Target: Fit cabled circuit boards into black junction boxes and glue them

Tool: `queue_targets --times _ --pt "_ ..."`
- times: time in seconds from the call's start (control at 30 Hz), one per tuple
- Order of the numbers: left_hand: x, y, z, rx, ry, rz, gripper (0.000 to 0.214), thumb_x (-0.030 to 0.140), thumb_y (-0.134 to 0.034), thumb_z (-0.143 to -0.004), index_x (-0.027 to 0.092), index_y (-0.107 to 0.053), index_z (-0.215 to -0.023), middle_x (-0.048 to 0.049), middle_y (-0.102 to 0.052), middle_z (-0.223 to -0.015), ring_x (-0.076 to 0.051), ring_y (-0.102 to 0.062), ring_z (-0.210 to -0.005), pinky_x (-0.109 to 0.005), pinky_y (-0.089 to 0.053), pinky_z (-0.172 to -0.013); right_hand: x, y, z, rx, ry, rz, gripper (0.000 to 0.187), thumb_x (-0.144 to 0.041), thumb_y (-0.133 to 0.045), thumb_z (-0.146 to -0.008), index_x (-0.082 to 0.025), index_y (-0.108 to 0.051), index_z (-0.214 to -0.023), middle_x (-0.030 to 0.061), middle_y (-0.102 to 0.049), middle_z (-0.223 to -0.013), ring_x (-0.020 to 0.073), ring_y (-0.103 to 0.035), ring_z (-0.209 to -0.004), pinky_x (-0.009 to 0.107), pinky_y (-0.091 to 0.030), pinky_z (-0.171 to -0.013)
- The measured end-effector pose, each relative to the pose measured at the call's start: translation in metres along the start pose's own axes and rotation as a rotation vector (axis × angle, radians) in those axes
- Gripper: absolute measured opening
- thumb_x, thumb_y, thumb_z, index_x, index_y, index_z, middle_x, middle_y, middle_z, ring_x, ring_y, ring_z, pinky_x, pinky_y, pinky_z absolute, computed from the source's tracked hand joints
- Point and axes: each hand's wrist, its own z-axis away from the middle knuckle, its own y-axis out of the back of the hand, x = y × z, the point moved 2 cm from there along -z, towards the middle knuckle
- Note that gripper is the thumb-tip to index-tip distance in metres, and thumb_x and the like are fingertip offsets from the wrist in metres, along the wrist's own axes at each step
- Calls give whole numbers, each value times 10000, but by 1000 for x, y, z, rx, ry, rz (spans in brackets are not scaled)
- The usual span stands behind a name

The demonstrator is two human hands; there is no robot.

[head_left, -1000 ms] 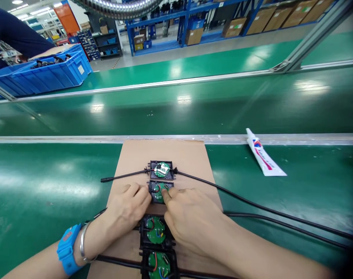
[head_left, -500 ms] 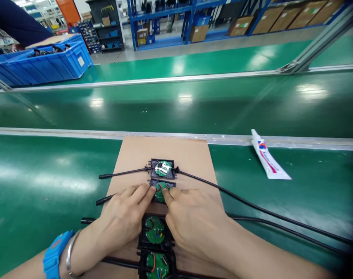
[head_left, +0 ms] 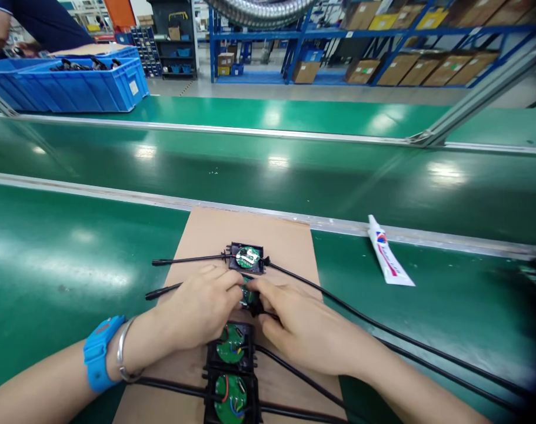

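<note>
While curled left fingers (head_left: 233, 281) and right fingers (head_left: 264, 287) hold it, the black case (head_left: 256, 307) shows a green board (head_left: 247, 296).

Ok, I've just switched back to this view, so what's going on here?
A person has the left hand and right hand on a black housing with a green circuit board, over a cardboard sheet. Their fingers hide much of it. Another open housing lies just beyond, and two nearer ones sit closer to the person, boards exposed. A white tube lies off to the right on the green surface, untouched.
</note>
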Motion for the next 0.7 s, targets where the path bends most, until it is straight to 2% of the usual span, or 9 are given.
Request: queue_targets --times 0.13,0.33,0.5,0.57,0.7 --pt "-2 -9 4 -29 -65 7 275 46 -484 -838 156 -614 -1055 -94 -607 -1185 -233 -551 -1082 -377 -499 -919 9 -4 5 47 -59 -63 226 -96 -444 -766 -183 -448 -975 -14 -556 -711 158 -509 -676 286 -363 -628" --pt "3 -11 1 -78 -29 25 283 52 -503 -768 104 -624 -1020 -136 -607 -1218 -275 -560 -1100 -402 -528 -911 7 -1 5 65 -117 16 56 -148 -466 -812 -201 -460 -792 -14 -542 -678 146 -478 -623 268 -317 -572" --pt "6 -12 1 -25 -24 -5 276 55 -448 -819 114 -610 -1035 -138 -602 -1215 -264 -557 -1099 -396 -523 -913 7 2 3 41 -70 44 206 -175 -413 -884 -193 -462 -685 6 -556 -674 134 -464 -598 273 -315 -559" --pt "7 -13 2 -4 -45 -19 276 58 -434 -834 104 -604 -1046 -145 -602 -1208 -260 -562 -1082 -394 -516 -919 10 -1 0 33 -73 -51 253 -202 -373 -921 -193 -458 -683 1 -559 -651 126 -477 -579 265 -327 -549" --pt "6 -16 4 -16 -29 -25 268 49 -410 -850 109 -598 -1032 -144 -595 -1215 -267 -566 -1073 -403 -524 -888 22 -13 -5 -31 -218 -362 341 -260 -262 -980 -198 -487 -731 -27 -549 -558 110 -506 -506 240 -356 -514"
